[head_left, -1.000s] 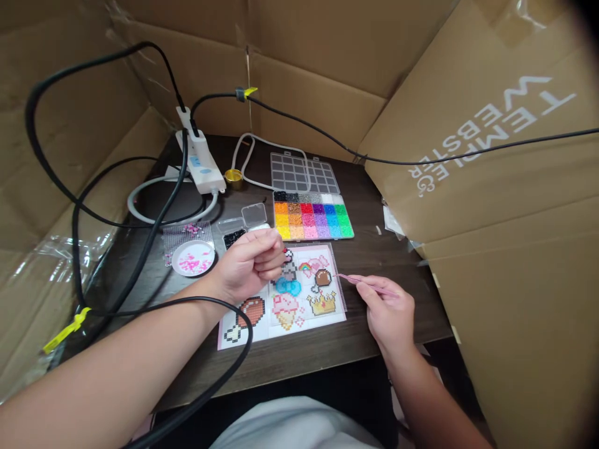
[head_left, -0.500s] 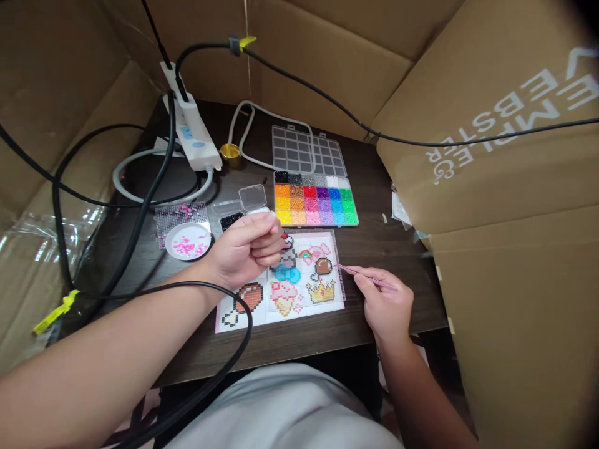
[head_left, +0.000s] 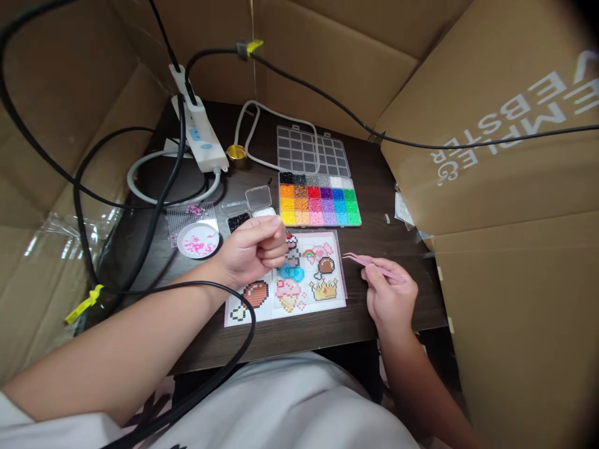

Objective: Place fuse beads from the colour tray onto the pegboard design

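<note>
My left hand point(head_left: 255, 249) is curled into a loose fist over the upper left of a clear pegboard point(head_left: 299, 274) that lies on a printed pattern sheet point(head_left: 248, 308) with pixel pictures. Its fingertips are pinched together near a small red bead; what they hold I cannot make out. My right hand point(head_left: 390, 293) grips pink tweezers point(head_left: 369, 265) whose tips point left, just off the board's right edge. Behind the board stands an open bead box point(head_left: 319, 206) with rows of coloured beads.
A small white dish of pink beads point(head_left: 199, 241), a second pegboard point(head_left: 189, 215), little clear boxes point(head_left: 248, 209), a power strip point(head_left: 199, 134), a gold cap point(head_left: 236, 153) and cables point(head_left: 154, 206) fill the table's left and back. Cardboard walls point(head_left: 505, 156) stand all around.
The view has shifted a little. My right hand lifted the tweezers slightly up and away from the board's edge. My left hand stays pinched over the board.
</note>
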Demonstrator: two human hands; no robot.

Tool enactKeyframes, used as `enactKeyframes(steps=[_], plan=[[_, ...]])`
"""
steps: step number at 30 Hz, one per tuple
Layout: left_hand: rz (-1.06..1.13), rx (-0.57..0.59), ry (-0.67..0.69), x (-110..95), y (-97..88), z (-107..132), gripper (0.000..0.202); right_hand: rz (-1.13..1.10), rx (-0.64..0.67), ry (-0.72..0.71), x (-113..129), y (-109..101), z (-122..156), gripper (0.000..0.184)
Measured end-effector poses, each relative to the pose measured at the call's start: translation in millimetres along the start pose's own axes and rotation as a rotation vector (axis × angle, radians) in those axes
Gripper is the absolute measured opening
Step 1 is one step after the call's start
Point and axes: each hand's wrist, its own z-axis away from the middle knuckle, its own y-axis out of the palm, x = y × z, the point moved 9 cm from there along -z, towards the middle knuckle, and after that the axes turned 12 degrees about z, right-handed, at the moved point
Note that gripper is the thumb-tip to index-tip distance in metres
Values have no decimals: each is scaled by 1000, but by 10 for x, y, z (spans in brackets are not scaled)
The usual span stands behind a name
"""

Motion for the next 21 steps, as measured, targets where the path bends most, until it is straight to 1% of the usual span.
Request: enactKeyframes(steps=[3,5,7,10,13,15,17,21], plan=[[33,1,-27,5,-11,6,40,-72,-25,-5,118,60,-168,20],[63,-2,-44,3,-17,11,42,-58,-4,-54,285,172,-333,21],[87,-2,-58,-2,-21,16,45,20,43,-141,514,351,-514,19],[110,3,-92,10,-31,25,48,117,135,-298,854,703,-746,14],[133,29,-123,30,-31,33,51,215,213,-469,1061,1067,-854,9],[152,38,-139,46,-40,36,53,305,218,-596,1114,1252,-847,9],[174,55,-151,60,-43,36,53,373,196,-686,1107,1372,-806,12],[211,94,-171,67,-48,31,53,439,160,-743,1049,1465,-718,14]])
